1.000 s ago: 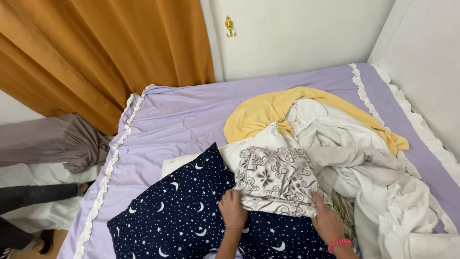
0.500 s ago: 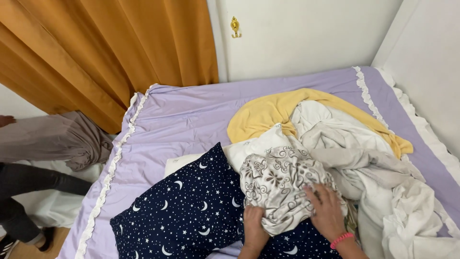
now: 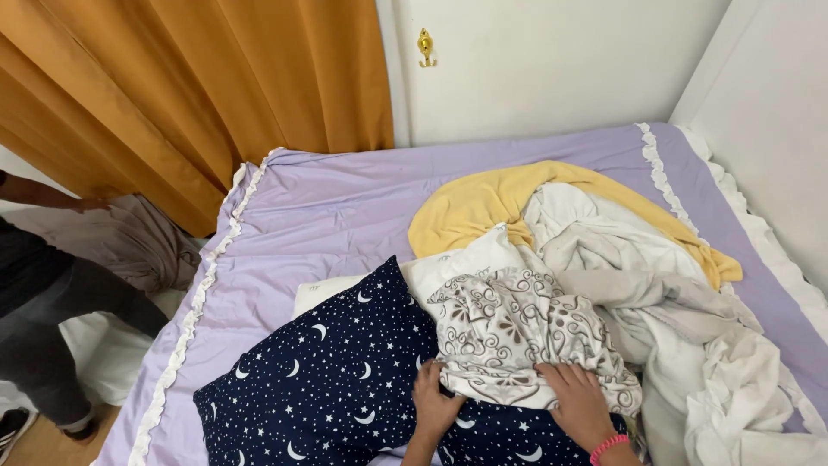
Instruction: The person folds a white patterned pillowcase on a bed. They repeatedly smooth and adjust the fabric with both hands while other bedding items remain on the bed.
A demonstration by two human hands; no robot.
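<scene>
A dark blue pillow (image 3: 332, 380) with white moons and stars lies on the lilac bed sheet (image 3: 345, 203). On its right end rests a crumpled white cloth with brown swirl patterns (image 3: 517, 332). My left hand (image 3: 434, 399) grips that cloth's lower left edge, fingers curled into the fabric. My right hand (image 3: 576, 399), with a pink band at the wrist, presses on the cloth's lower right edge, fingers closed over it.
A heap of white linen (image 3: 681, 319) and a yellow sheet (image 3: 483, 203) fill the bed's right half. An orange curtain (image 3: 190, 95) hangs at the back left. Another person (image 3: 43, 311) in dark clothes stands left of the bed by grey fabric (image 3: 129, 242).
Both my hands have shifted right along the patterned cloth and bunched it up. The view has moved slightly down. The person at the left has stepped further into view.
</scene>
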